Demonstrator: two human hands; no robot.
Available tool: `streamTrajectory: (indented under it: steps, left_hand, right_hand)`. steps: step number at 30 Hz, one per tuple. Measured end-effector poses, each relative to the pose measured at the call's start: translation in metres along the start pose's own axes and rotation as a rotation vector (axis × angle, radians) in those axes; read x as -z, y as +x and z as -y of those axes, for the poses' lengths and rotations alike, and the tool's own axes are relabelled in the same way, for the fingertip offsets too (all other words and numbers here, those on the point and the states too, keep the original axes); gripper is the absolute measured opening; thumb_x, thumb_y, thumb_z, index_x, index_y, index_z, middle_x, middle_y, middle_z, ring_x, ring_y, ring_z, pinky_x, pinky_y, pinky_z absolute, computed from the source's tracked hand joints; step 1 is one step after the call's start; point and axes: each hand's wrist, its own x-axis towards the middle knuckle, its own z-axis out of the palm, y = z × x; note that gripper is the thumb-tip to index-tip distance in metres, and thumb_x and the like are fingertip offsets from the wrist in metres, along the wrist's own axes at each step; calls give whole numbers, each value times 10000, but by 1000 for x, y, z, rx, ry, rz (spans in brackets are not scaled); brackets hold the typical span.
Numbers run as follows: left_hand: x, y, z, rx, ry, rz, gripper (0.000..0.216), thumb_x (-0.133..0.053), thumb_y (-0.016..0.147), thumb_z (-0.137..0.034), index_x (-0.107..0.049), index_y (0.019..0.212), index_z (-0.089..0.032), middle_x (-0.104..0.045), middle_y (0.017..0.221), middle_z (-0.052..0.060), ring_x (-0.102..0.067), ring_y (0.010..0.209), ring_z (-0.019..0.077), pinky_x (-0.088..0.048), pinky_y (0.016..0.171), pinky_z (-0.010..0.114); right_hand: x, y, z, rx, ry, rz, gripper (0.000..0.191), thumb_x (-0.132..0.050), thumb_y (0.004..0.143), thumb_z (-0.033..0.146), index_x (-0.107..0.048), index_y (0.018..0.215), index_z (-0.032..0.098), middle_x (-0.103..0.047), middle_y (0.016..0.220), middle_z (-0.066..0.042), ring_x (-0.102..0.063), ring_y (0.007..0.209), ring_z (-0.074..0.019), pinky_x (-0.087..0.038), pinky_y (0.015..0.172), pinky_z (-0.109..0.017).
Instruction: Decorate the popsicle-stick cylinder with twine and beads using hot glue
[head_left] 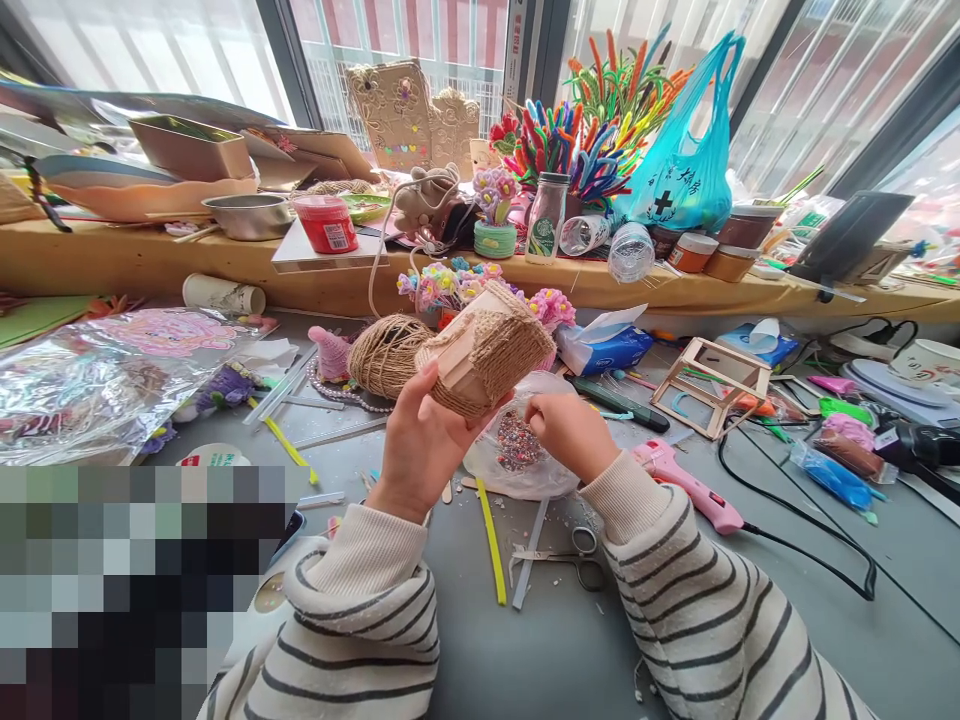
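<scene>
My left hand [429, 432] holds up a small craft piece [487, 348] of light wooden sticks partly wrapped in brown twine, tilted above the table. The fingers wrap its underside, with the thumb on the near side. My right hand [574, 430] is closed in a fist-like pinch at the right edge of a clear plastic bag of small mixed beads [517, 440]. Whatever its fingertips hold, if anything, is hidden. Behind the craft piece lies a ball of twine [390, 355]. Scissors [566, 558] lie on the table below my right hand.
A pink glue gun [694, 485] with a black cord lies at the right, near a wooden stick frame [711, 388]. Yellow and clear strips [491, 540] lie in front. A ledge [315, 275] at the back carries jars, a blue bag [686, 150] and pipe cleaners [566, 150].
</scene>
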Motion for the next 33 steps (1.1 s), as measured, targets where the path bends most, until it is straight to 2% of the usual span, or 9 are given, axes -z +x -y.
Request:
streamTrajectory:
  steps: [4, 8, 13, 15, 17, 20, 28, 33]
  left_hand:
    - [1, 0, 0, 3, -2, 14, 428, -483, 846, -325, -513, 1243, -168, -704, 1047, 68, -645, 976, 240, -496, 928, 428]
    - [1, 1, 1, 7, 8, -1, 434, -492, 838, -327, -515, 1236, -155, -703, 1044, 82, -647, 966, 243, -511, 903, 424]
    - [0, 1, 1, 5, 15, -6, 436, -498, 831, -324, -516, 1232, -154, -707, 1025, 88, -644, 965, 236, -507, 905, 421]
    - [0, 0, 0, 6, 15, -5, 434, -498, 832, -325, -515, 1235, -163, -709, 1020, 82, -647, 960, 232, -509, 901, 418]
    - [1, 0, 0, 10, 16, -6, 434, -497, 834, -328, -517, 1236, -168, -709, 1021, 78, -649, 955, 232, -521, 879, 404]
    - [1, 0, 0, 12, 13, 1, 428, -494, 836, -331, -524, 1233, -174, -705, 1042, 71, -648, 967, 239, -539, 847, 390]
    - [1, 1, 0, 20, 9, -12, 420, -496, 833, -324, -535, 1219, -163, -704, 1040, 70, -648, 966, 241, -545, 838, 389]
    - [1, 0, 1, 12, 20, -8, 416, -501, 831, -328, -543, 1211, -163, -700, 1049, 71, -644, 967, 245, -549, 828, 392]
  right_hand:
    - [3, 0, -6, 2, 6, -25, 325, -381, 865, 212, -662, 1024, 249, -678, 1038, -47, -604, 982, -186, -458, 799, -299]
    - [-1, 1, -5, 53, 2, -10, 408, -409, 823, 210, -604, 1161, 329, -687, 1043, -31, -624, 962, -207, -457, 783, -302]
    - [-5, 0, 2, 119, -3, 17, 407, -417, 835, 212, -590, 1176, 350, -700, 1001, -16, -630, 947, -202, -454, 791, -297]
    - [-5, 0, 2, 125, -10, 38, 345, -439, 849, 227, -627, 1116, 336, -700, 976, -18, -626, 948, -189, -454, 805, -292]
    - [-5, 0, 1, 96, -23, 50, 268, -462, 871, 274, -639, 1073, 267, -683, 977, -42, -618, 937, -180, -465, 823, -325]
    - [-4, 0, -1, 45, -36, 47, 285, -473, 886, 363, -589, 1072, 181, -629, 1043, -61, -595, 940, -165, -482, 836, -390]
    - [0, -1, 0, 116, -8, 132, 267, -488, 879, 366, -581, 1049, 182, -596, 1090, -55, -578, 941, -158, -491, 829, -370]
    - [1, -1, -2, 65, -10, 128, 293, -499, 874, 365, -557, 1095, 181, -586, 1107, -62, -580, 944, -159, -496, 821, -378]
